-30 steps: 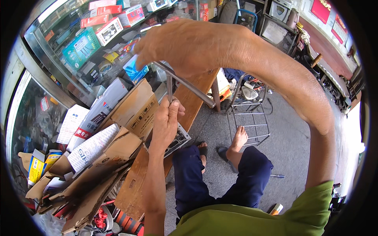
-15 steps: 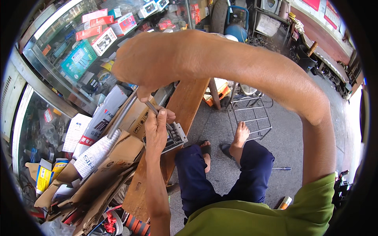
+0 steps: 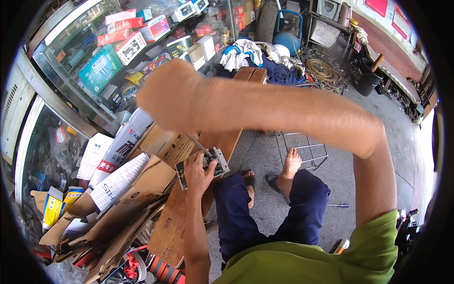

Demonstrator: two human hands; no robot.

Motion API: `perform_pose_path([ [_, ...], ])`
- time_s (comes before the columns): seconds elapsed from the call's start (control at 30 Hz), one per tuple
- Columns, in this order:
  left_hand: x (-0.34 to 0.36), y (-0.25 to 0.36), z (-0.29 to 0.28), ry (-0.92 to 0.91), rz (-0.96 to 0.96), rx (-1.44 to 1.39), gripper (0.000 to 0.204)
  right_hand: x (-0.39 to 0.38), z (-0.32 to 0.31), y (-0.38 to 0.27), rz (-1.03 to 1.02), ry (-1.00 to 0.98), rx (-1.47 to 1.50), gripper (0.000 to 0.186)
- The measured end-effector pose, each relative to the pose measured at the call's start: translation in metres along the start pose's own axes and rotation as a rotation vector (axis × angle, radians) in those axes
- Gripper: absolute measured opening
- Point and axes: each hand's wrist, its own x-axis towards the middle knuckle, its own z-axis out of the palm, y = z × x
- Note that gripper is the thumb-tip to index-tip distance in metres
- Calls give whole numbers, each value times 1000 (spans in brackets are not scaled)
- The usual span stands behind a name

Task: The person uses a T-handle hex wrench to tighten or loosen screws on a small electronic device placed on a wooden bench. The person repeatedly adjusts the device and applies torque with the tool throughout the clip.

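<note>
My right arm reaches across the view, and my right hand (image 3: 168, 97) is a closed fist, smeared by motion, its fingers turned away. From beneath it a thin metal tool shaft (image 3: 195, 141) slants down to a small metal unit (image 3: 219, 161) with an open, dark inside. The tool's handle is hidden by the fist. My left hand (image 3: 198, 171) grips the unit from above, thumb on the near side and fingers beside the foot of the shaft. The unit rests on a narrow wooden bench (image 3: 172, 222).
Flattened cardboard (image 3: 137, 199) leans along the bench's left side. Behind it stands a glass cabinet (image 3: 71, 52) with several small boxes. A wire rack (image 3: 309, 149) and a screwdriver (image 3: 341, 205) lie on the floor. Cloths (image 3: 243, 54) are heaped past the bench's far end.
My right fist has moved up off the unit, and a thick metal bar beside it is out of sight. My left hand has come down from the shaft onto the unit.
</note>
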Motion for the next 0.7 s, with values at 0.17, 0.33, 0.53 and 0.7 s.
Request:
perform_pose_path([
  [0.17,0,1,-2,11,-34,-41,36,9,33,48,92,77,678,29],
  [0.33,0,-3,-1,11,-38,-74,32,11,79,63,-144,300,1344,34],
  [0.53,3,-5,0,17,-80,-123,25,7,102,18,223,1019,1079,23],
  [0.7,4,-1,-1,-24,-174,-152,24,-8,118,4,278,960,881,22],
])
